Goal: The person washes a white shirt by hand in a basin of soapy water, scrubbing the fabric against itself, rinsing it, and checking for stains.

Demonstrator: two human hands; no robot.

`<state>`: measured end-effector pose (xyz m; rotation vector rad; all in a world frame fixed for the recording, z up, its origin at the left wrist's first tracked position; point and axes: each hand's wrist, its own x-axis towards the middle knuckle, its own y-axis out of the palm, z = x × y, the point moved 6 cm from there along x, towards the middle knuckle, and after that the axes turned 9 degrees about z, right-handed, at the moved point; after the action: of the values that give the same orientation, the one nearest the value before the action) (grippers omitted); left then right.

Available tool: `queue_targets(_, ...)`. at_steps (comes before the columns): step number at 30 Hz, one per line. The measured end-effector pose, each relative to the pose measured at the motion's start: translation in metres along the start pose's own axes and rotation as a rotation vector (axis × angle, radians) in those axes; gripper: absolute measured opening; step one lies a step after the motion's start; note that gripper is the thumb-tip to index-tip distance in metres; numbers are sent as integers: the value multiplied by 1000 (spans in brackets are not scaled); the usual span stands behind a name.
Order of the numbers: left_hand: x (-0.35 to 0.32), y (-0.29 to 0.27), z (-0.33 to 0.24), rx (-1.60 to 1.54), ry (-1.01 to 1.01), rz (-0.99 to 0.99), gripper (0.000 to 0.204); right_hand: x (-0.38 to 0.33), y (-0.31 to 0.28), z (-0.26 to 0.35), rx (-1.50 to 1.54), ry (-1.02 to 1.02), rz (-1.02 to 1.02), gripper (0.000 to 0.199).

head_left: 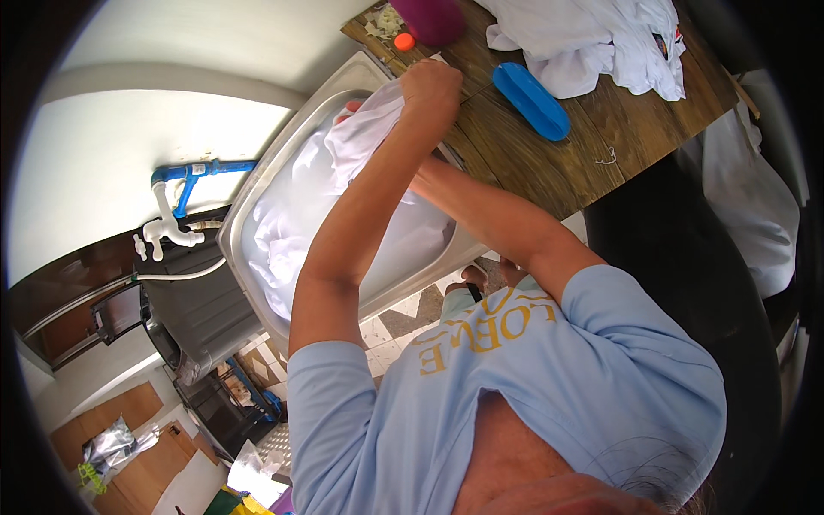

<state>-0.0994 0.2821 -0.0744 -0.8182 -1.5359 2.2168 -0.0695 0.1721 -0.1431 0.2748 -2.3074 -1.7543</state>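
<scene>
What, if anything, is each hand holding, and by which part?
The left hand grips a white cloth by a bunched upper edge, lifting it above the metal sink. The right hand is hidden behind the left forearm, so its hold cannot be told.

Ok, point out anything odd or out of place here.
Little stands out. Pale scraps lie scattered at the table's far corner, and a loose thread lies near its edge. White clothes are heaped unfolded beside a blue brush.

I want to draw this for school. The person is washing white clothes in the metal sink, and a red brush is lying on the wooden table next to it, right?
Almost. The brush on the wooden table is blue, not red, as the head view shows. The rest holds: the left hand grips white cloth over the metal sink.
</scene>
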Motion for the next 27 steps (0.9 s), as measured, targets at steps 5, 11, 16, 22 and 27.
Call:
queue_targets(5,-8,-5,-5,0,-12,-14,19,5,-6,11,-72,-53,-67,42)
queue_targets(11,-34,3,19,-192,-42,-155,16,7,-13,6,-233,-106,-75,40)
queue_targets(16,-82,10,104,-1100,-34,-477,22,38,-23,26,-517,-143,67,35)
queue_targets(22,-176,80,170,-2124,-136,-423,15,25,27,-16,-1037,66,41,47)
queue_targets(27,-208,127,184,-2235,-231,-561,15,33,25,-37,-1579,290,243,31)
